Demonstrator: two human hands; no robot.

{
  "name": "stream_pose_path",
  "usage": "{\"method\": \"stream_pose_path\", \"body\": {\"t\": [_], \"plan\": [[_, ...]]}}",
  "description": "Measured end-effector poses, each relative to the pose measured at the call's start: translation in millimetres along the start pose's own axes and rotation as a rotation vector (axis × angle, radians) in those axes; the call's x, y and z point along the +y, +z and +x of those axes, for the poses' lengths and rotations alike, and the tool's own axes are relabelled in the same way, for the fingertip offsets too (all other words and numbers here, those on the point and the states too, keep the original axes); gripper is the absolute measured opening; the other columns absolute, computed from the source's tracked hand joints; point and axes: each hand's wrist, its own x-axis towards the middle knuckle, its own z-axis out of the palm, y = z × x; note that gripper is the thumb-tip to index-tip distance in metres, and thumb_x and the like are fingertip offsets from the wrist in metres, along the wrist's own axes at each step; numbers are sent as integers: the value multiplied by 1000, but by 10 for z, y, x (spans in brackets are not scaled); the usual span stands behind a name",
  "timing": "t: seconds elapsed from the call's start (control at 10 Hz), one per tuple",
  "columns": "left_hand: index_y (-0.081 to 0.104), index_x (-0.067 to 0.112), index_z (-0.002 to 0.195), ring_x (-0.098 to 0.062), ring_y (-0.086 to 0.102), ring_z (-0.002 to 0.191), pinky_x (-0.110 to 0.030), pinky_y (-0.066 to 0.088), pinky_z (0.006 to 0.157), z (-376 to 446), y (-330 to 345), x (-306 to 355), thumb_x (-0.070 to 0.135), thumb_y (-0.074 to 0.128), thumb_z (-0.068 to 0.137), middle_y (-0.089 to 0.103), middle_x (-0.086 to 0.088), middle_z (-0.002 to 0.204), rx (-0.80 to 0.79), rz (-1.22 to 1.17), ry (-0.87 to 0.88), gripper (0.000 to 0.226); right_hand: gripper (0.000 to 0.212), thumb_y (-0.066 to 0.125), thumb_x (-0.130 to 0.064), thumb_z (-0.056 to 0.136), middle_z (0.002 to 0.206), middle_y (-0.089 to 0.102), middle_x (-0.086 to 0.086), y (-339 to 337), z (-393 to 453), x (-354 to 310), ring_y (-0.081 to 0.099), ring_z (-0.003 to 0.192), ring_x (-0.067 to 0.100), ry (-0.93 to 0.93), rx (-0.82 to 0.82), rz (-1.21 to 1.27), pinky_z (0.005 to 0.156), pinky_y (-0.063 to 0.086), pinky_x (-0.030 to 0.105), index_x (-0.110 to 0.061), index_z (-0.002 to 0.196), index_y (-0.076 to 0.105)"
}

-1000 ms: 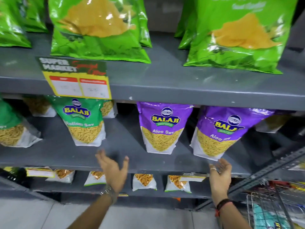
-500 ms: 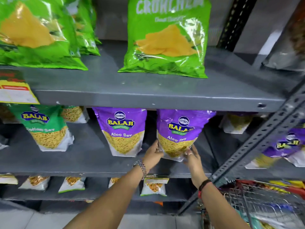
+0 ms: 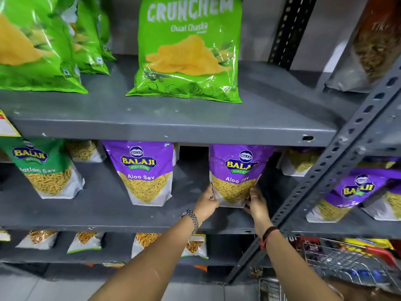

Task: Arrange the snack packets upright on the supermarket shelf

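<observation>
- Head view: left hand [image 3: 207,200] and right hand [image 3: 256,204] fingers pinch the purple Aloo Sev packet [image 3: 235,177] between them by its lower corners, on the middle shelf [image 3: 104,211].
- Risk: pinching only low may let its top flop forward.

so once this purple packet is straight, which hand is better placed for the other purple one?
Left, probably. The left hand grips the held packet on the side facing the other purple packet; the right hand is on the far edge, by the shelf post.
</observation>
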Motion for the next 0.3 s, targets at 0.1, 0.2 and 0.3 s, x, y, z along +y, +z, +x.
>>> {"method": "stream_pose_path", "body": {"t": [0.1,0.2,0.3], "plan": [[37,23,134,-13,49,110,-35,42,101,-58,15,53,-4,46,83,52,5,120,37,-25,-10,58,37,35,-25,97,117,57,6,-17,-36,-29,55,106,23,-20,-8,-1,80,49,33,-16,130,47],[35,21,137,-19,51,114,-36,43,99,-80,22,8,4,48,85,53,-1,129,23,11,-41,56,38,39,-33,94,135,55,8,-30,27,54,52,123,26,-35,-24,-106,108,39,48,-24,131,47],[32,19,141,-28,52,121,-29,43,90,-251,17,44,6,44,87,50,-9,137,209,223,-5,56,42,40,-32,92,139,52,11,-19,-116,93,48,126,29,-176,-5,-249,108,36,39,-20,133,45]]}}
